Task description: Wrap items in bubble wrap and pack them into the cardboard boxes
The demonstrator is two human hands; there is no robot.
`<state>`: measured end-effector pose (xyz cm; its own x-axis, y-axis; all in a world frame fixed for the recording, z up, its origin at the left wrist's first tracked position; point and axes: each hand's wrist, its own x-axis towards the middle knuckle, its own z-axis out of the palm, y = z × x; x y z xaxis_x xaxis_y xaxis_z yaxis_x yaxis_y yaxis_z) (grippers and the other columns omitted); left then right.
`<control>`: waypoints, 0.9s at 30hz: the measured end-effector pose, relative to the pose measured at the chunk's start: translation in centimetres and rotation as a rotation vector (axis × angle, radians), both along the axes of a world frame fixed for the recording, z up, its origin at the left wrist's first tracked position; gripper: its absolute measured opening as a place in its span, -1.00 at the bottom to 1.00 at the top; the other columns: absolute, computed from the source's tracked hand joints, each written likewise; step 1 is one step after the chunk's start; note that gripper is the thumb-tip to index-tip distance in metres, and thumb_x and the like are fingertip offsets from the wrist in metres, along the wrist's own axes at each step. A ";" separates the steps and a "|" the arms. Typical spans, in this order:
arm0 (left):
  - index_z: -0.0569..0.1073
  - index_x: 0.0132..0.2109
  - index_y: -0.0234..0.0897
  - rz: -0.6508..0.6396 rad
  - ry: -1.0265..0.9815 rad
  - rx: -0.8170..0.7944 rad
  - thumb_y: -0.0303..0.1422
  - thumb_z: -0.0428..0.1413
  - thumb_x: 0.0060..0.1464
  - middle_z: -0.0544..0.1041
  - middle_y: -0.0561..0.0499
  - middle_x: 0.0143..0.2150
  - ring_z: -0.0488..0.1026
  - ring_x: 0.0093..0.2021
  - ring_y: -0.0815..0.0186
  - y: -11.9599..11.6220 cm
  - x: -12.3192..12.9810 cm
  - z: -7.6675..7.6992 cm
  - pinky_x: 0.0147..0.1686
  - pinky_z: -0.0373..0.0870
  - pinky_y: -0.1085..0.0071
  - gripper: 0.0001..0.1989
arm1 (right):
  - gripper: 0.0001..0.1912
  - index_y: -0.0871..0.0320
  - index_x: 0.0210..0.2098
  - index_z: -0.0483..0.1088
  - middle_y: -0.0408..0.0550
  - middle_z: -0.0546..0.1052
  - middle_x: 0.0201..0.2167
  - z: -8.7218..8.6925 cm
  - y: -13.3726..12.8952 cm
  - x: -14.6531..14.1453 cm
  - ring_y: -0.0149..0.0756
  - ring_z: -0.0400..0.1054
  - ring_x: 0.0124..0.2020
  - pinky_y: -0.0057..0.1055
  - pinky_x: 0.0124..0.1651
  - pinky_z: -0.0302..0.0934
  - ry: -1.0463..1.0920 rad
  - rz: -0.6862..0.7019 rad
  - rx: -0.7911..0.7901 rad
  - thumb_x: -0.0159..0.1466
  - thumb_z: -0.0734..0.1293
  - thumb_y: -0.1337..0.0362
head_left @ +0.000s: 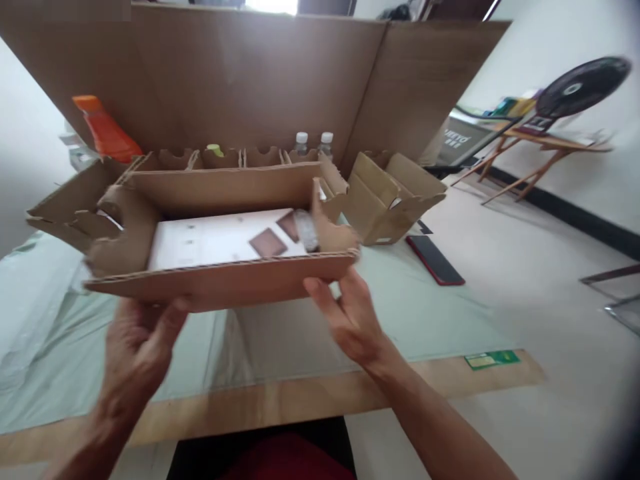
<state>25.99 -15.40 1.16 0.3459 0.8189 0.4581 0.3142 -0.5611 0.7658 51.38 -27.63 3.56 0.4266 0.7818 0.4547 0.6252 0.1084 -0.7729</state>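
Note:
Both hands hold up a long open cardboard box (235, 283) over the table. My left hand (145, 340) grips its near bottom edge at the left, thumb on the front wall. At the right end, my right hand (350, 310) is closed on the same edge, its thumb against the front. Inside the box lies a white flat piece (210, 240) with two brown squares (269, 243) on it. A clear round object (305, 230), too blurred to name, sits at the box's right end. The fingers beneath the box are hidden.
Behind stand cardboard compartments (263, 158), an orange bottle (107, 130) and two white-capped bottles (326, 140), before a tall cardboard panel (240, 73). A smaller cardboard box (373, 200) and a dark phone-like slab (435, 260) are to the right. A green packet (493, 360) lies at the table edge.

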 end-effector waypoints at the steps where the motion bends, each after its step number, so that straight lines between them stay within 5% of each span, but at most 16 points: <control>1: 0.44 0.17 -0.20 -0.054 -0.056 -0.042 -0.13 0.13 0.31 0.61 -0.07 -0.09 0.57 -0.06 0.13 -0.1 2.0 -0.3 -0.03 0.57 0.21 -0.62 | -0.60 0.06 0.11 0.44 0.02 0.60 0.01 -0.1 -1.2 1.2 -0.07 0.47 0.04 -0.11 0.16 0.35 -0.011 -0.055 0.000 0.41 0.28 -0.01; 4: 0.44 0.13 -0.24 -0.248 -0.144 -0.181 -0.13 0.13 0.29 0.61 -0.13 -0.06 0.58 -0.08 0.12 -1.6 8.4 -1.8 -0.06 0.56 0.19 -0.63 | -0.64 0.10 0.00 0.49 0.03 0.62 -0.06 -1.5 -6.3 4.6 -0.06 0.49 0.00 -0.12 0.11 0.35 -0.041 -0.262 -0.026 0.40 0.29 0.00; 8: 0.29 0.32 -0.24 -0.533 -0.155 -0.268 -0.16 0.11 0.26 0.53 -0.24 0.18 0.50 0.13 0.00 -3.1 15.7 -3.5 0.10 0.49 0.02 -0.45 | -0.56 0.14 0.04 0.49 0.08 0.60 -0.02 -4.2 -11.7 7.7 0.05 0.44 0.11 0.01 0.24 0.24 -0.058 -0.509 -0.022 0.37 0.31 -0.04; 12: 0.23 0.40 -0.24 -0.719 -0.145 -0.262 -0.18 0.12 0.22 0.41 -0.24 0.36 0.34 0.33 -0.10 -2.3 21.9 -3.9 0.28 0.33 -0.05 -0.34 | -0.48 0.17 0.14 0.44 0.15 0.55 0.04 -6.5 -13.6 8.3 0.08 0.38 0.16 0.10 0.31 0.15 0.018 -0.685 -0.003 0.38 0.29 -0.06; 15: 0.19 0.42 -0.37 -0.698 -0.161 -0.215 -0.20 0.09 0.23 0.33 -0.32 0.42 0.27 0.40 -0.10 -1.4 25.6 -4.5 0.39 0.20 -0.03 -0.31 | -0.43 0.13 0.25 0.35 0.18 0.51 0.07 -8.6 -14.2 7.6 0.04 0.42 0.06 0.07 0.19 0.28 0.107 -0.717 -0.033 0.37 0.33 -0.04; 20: 0.07 0.46 -0.44 -0.488 -0.041 -0.172 -0.19 0.02 0.27 0.06 -0.39 0.53 -0.02 0.54 -0.04 -3.9 27.8 -7.9 0.48 -0.03 -0.07 -0.27 | -0.29 0.01 0.44 0.13 0.26 0.26 0.34 -12.8 -14.2 6.3 -0.03 0.46 0.01 0.04 0.04 0.44 -0.025 -0.620 0.008 0.36 0.36 0.08; 24: -0.02 0.50 -0.45 -0.563 0.130 -0.202 -0.11 -0.10 0.34 0.01 -0.39 0.55 -0.08 0.56 -0.01 -7.4 26.9 -10.4 0.50 -0.08 -0.07 -0.25 | -0.26 -0.11 0.50 0.03 0.25 0.15 0.42 -14.7 -13.7 6.3 -0.01 0.48 0.07 0.04 -0.01 0.50 -0.204 -0.568 0.010 0.40 0.34 0.18; 27: -0.02 0.50 -0.46 -0.597 0.190 -0.181 -0.07 -0.10 0.35 -0.02 -0.41 0.55 -0.09 0.57 -0.02 -8.5 26.7 -11.0 0.49 -0.08 -0.08 -0.23 | -0.24 -0.18 0.51 -0.02 0.22 0.12 0.44 -15.1 -13.6 6.7 0.11 0.41 0.20 0.06 0.00 0.52 -0.259 -0.541 -0.002 0.41 0.33 0.21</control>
<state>52.65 -23.87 -9.81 0.8268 0.5188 0.2174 0.1270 -0.5486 0.8264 58.09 -41.26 -11.50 0.6396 0.4858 0.5958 0.7595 -0.2792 -0.5876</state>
